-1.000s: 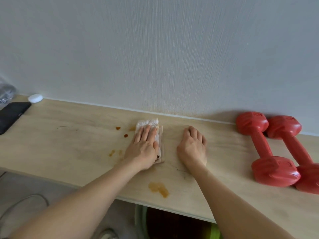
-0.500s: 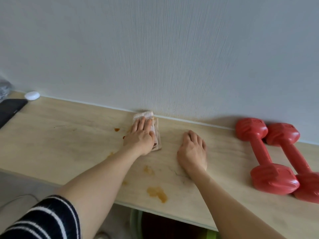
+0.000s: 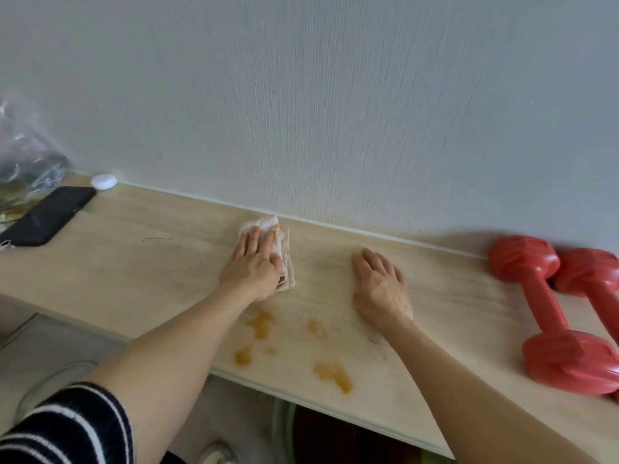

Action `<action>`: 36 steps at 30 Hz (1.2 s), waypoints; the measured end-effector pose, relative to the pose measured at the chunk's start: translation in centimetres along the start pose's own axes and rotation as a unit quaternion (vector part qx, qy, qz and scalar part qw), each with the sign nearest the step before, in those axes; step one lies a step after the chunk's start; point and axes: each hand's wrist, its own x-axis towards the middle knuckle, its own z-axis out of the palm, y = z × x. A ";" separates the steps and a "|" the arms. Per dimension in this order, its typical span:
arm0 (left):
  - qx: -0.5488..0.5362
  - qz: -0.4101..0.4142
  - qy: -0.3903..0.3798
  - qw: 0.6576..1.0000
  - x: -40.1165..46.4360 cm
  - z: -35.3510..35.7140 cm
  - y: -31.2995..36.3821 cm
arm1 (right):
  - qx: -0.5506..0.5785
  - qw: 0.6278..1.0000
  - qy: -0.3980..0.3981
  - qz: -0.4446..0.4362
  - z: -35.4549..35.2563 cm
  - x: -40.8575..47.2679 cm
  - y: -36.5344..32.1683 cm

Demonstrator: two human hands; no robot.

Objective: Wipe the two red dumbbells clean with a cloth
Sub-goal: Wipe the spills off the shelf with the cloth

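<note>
One cloth is pressed flat to the desk under the straight fingers of the left hand; nothing is clutched. The right hand is laid flat beside it, its grip released. Two red dumbbells are left untouched, side by side at the right by the wall. Some five orange stains are counted; grime from the soiled cloth could be smeared onto the dumbbells.
</note>
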 end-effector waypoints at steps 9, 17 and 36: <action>-0.007 -0.012 0.001 1.000 2.2 -0.4 -1.4 | 0.002 0.999 0.040 -0.014 0.6 0.1 0.3; 0.061 0.080 -0.020 0.995 -0.7 0.6 -2.3 | 0.000 0.999 0.039 -0.007 0.7 -0.3 -0.2; 0.041 0.071 -0.030 0.996 0.2 2.1 -0.9 | -0.003 0.999 0.054 -0.008 1.0 -0.1 0.0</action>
